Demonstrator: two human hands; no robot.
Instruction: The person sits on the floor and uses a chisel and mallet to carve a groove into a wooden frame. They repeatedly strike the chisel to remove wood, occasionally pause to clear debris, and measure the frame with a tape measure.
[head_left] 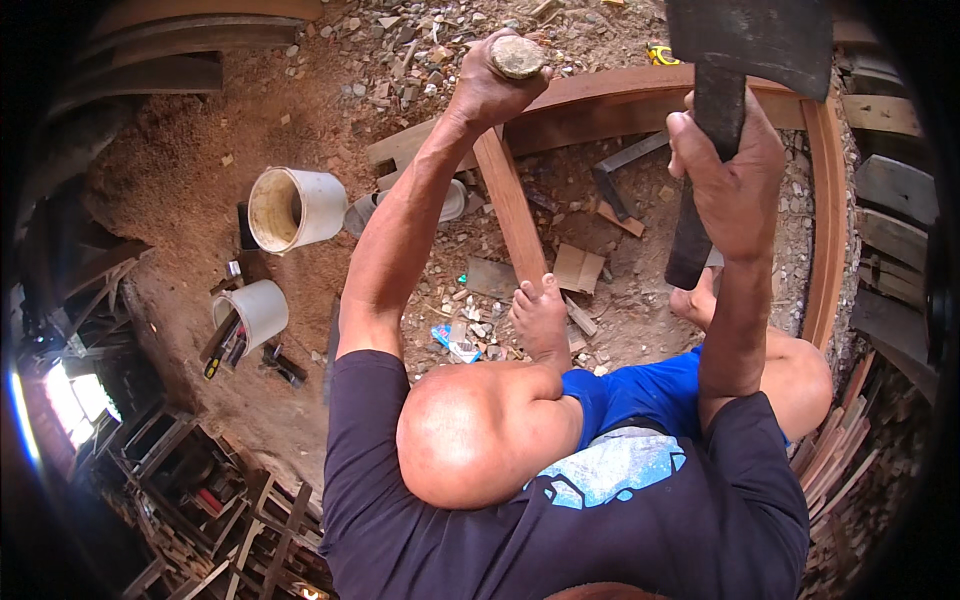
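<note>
Fingers (735, 160) of the right hand (730, 175) were wrapped tight around the dark wooden handle of a heavy dark-headed axe (745, 60), which stood raised above the ground; its long axis ran nearly up and down in the head view, the broad metal head at the top edge and the handle's butt end pointing down toward the person's bare foot. The handle passed through the fist, sticking out both above and below the fingers. The left hand (495, 85) was closed around a round-topped wooden-handled tool (516, 56), whose worn butt showed above the curled fingers; the rest of it was hidden in the grip. Below it one long reddish wooden plank (512, 205) lay on the dirt ground, running from the hand toward a bare foot (540, 315) resting on its near end. A curved reddish wooden frame (825, 220) arched behind. Two white plastic buckets (295, 208) stood at the left of the ground, well apart from both hands.
</note>
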